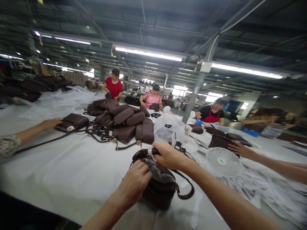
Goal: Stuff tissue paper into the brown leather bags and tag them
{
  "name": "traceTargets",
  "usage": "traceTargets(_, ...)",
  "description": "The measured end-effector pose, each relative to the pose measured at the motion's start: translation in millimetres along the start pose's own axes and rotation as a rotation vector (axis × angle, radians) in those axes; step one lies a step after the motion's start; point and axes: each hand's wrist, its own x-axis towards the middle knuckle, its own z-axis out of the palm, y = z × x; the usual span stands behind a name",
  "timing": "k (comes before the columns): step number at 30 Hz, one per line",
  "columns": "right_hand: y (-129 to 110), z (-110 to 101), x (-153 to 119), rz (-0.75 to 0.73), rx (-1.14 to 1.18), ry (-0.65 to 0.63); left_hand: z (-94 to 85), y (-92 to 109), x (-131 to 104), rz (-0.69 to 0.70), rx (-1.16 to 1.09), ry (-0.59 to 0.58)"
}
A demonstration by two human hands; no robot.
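A dark brown handbag stands on the white table right in front of me. Greyish see-through wrapping shows at its top. My left hand is closed at the bag's near left upper edge, fingers curled over the rim and wrapping; the fingertips are partly hidden. My right hand grips the bag's dark strap, which is bundled with a bit of white wrap, just above the opening. A loop of strap hangs down on the bag's right side.
Several finished brown bags are heaped beyond. A co-worker's hand touches a bag at left; another's rests on one at right. A white fan lies beside paper scraps. Clear plastic and a post stand behind.
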Motion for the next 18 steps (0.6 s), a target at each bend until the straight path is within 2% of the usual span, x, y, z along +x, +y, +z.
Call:
traceTargets(3, -0.1, 2.5, -5.8, 0.105, 0.170, 0.008, 9.3, 3.2, -7.3, 0.098, 0.042, -0.005)
traceTargets(6, -0.8, 4.0, -11.5, 0.149, 0.274, 0.073, 9.1, 3.7, -20.2, 0.179, -0.011, 0.027)
traceTargets(8, -3.4, 4.6, -14.8, 0.191, 0.357, 0.096, 7.5, 3.7, -25.6, 0.189, -0.036, 0.033)
traceTargets(10, -8.3, 5.1, -18.5, 0.273, 0.497, 0.033, 7.3, 4.3, -25.6, 0.160, -0.049, 0.009)
traceTargets(12, -14.0, 6.0, -23.3, 0.347, 0.692, -0.110, 7.9, 5.8, -20.7, 0.103, -0.066, -0.074)
traceTargets(14, -17.2, 8.5, -28.7, 0.382, 0.864, -0.227, 8.2, 7.8, -13.2, 0.058, -0.090, -0.212)
traceTargets(16, -15.1, 13.5, -33.9, 0.382, 0.905, -0.249, 7.3, 9.6, -5.8, 0.033, -0.110, -0.356)
traceTargets(18, -8.0, 19.9, -37.7, 0.346, 0.790, -0.197, 5.4, 11.1, 0.5, 0.019, -0.108, -0.465)
